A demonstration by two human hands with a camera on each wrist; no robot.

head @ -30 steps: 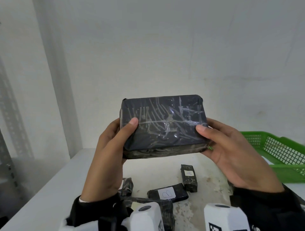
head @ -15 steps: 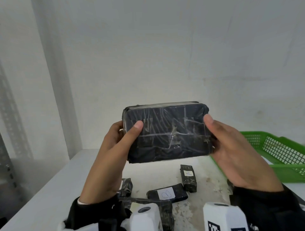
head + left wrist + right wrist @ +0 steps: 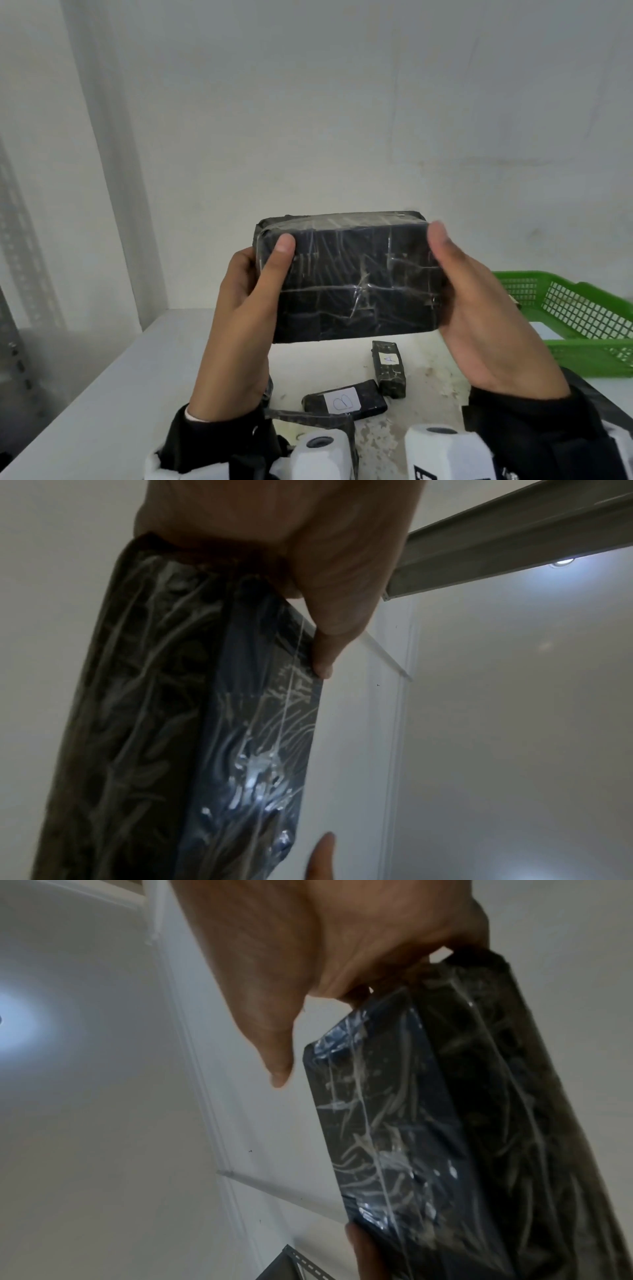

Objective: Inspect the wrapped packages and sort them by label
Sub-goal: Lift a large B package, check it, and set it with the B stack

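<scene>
Both hands hold a large black package [image 3: 352,284] wrapped in clear film up above the table, its broad face toward me. No label shows on that face. My left hand [image 3: 263,274] grips the left end, thumb pressed on the front. My right hand [image 3: 452,284] holds the right end, fingers hidden behind. In the left wrist view the thumb [image 3: 325,647] lies on the package [image 3: 205,723]. In the right wrist view the thumb [image 3: 277,1058] stands slightly off the package [image 3: 445,1123]. On the table lie a small package marked B [image 3: 346,401] and one marked A [image 3: 388,368].
A green mesh basket [image 3: 582,315] stands on the right of the white table [image 3: 102,394]. Another dark wrapped package [image 3: 308,416] lies near the front edge, partly hidden by my wrists. A white wall rises close behind the table.
Both hands have turned the large package: its lower side showed before, its top edge shows now. The right thumb has slid from the front face up to the upper right corner.
</scene>
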